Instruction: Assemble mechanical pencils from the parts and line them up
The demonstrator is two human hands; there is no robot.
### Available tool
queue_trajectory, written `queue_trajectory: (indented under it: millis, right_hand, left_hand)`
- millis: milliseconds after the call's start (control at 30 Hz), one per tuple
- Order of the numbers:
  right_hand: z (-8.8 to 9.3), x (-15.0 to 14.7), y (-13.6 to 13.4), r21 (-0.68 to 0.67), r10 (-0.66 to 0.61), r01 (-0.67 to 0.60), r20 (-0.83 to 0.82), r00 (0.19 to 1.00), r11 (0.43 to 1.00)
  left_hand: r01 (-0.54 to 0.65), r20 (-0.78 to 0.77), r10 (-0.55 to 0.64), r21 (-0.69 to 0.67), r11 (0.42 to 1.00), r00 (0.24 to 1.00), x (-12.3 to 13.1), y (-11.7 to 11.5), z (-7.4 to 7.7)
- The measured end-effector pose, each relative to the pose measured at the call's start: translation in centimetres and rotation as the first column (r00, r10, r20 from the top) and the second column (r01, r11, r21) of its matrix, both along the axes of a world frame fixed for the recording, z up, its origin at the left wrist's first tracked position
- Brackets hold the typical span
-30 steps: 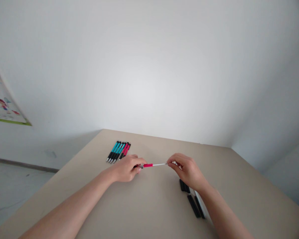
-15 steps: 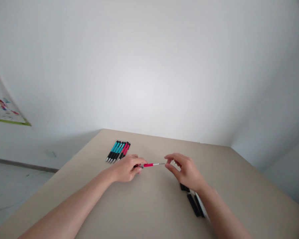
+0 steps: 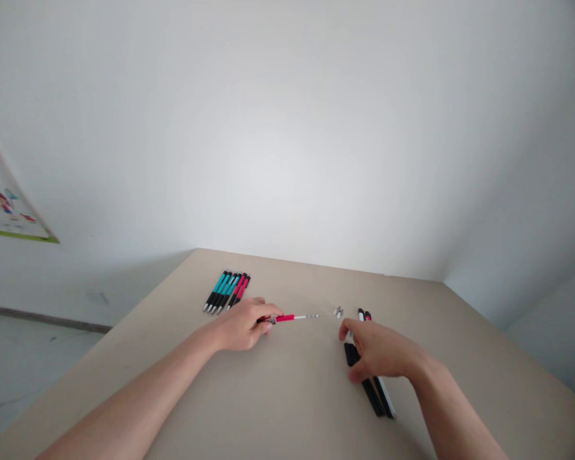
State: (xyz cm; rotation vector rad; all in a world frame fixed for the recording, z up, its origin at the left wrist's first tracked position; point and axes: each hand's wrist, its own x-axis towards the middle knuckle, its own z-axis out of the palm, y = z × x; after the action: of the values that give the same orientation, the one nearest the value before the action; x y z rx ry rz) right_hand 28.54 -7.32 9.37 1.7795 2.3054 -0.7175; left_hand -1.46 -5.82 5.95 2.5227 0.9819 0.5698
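My left hand grips a red pen barrel between thumb and fingers, and a thin refill sticks out of its right end. On the right, my right hand hovers over black pen parts, thumb and fingers apart, with nothing visible between them. Its palm hides part of that group. Just beyond its fingers lie small silver tips. The tops of a white barrel and a red barrel show behind the hand.
A row of several finished-looking pens, turquoise and red with black grips, lies at the back left of the beige table. Behind the table stands a white wall. A poster hangs at the far left.
My right hand has moved from beside the refill's tip toward me and to the right, over the black parts. The silver tips and barrel tops now show. My left hand has stayed put.
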Motion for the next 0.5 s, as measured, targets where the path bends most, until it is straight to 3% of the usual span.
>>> queue_trajectory:
  millis: [133,333,500]
  right_hand:
    - [0.42,-0.2,-0.18,0.059,-0.006,0.005,0.02,1.0,0.998]
    - [0.35,0.24,-0.7,-0.046,-0.063,0.069,0.128,0.99,0.997]
    - [-0.1,0.27,-0.97,0.008,-0.088,0.087,0.106,0.99,0.996]
  left_hand:
    - [0.003,0.005,-0.003,-0.004,1.0,1.0,0.0,-0.04,0.02]
    - [0.009,-0.003,-0.009,0.009,1.0,1.0,-0.06,-0.02,-0.09]
    - [0.012,0.007,-0.012,0.009,1.0,1.0,-0.11,-0.01,-0.1]
